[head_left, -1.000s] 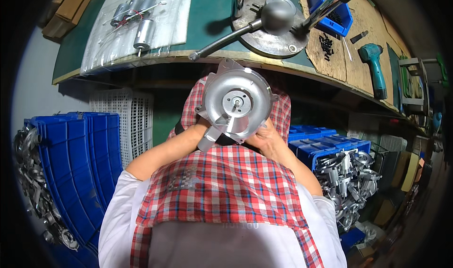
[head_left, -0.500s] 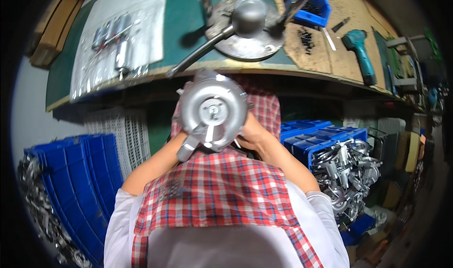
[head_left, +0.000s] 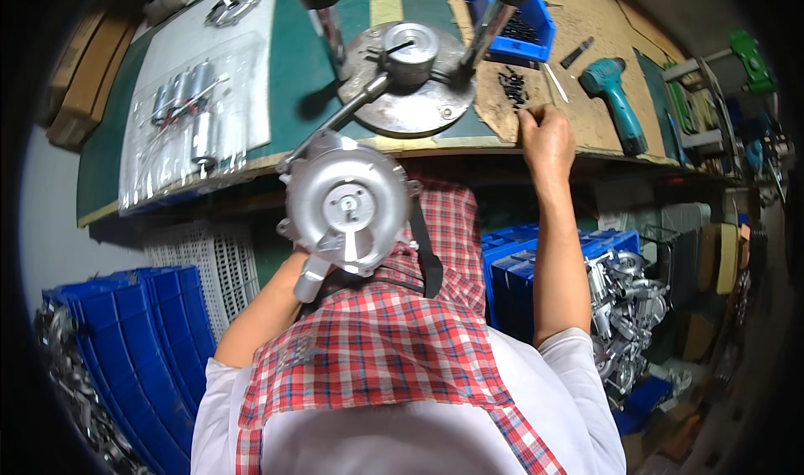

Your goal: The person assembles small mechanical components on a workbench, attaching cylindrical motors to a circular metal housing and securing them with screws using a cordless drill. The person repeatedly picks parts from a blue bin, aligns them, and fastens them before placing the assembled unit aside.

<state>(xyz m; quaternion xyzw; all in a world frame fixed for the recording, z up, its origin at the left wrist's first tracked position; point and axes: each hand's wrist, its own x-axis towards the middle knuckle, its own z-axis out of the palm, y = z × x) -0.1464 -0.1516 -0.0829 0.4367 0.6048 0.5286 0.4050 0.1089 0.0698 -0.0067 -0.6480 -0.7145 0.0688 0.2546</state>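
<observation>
A round silver metal housing (head_left: 378,203), with a disc at its centre and a short spout at its lower left, is held over my lap. My left hand (head_left: 298,266) supports it from beneath; the housing hides the fingers. My right hand (head_left: 548,140) is at the bench edge, just beside a small pile of black screws (head_left: 512,86). Its thumb and fingers are pinched together, and anything between them is too small to make out. Behind the housing stands a round steel fixture (head_left: 402,113) with two posts and a lever (head_left: 352,107).
A blue bin (head_left: 543,44) of black screws and a teal power drill (head_left: 615,102) sit on the bench's right. Small motors (head_left: 203,136) lie on plastic at left. Blue crates (head_left: 126,333) flank me, and metal castings (head_left: 624,308) are heaped at right.
My right hand has left the housing and moved right and forward to the black screws. The housing has shifted slightly left and stays with my left hand.
</observation>
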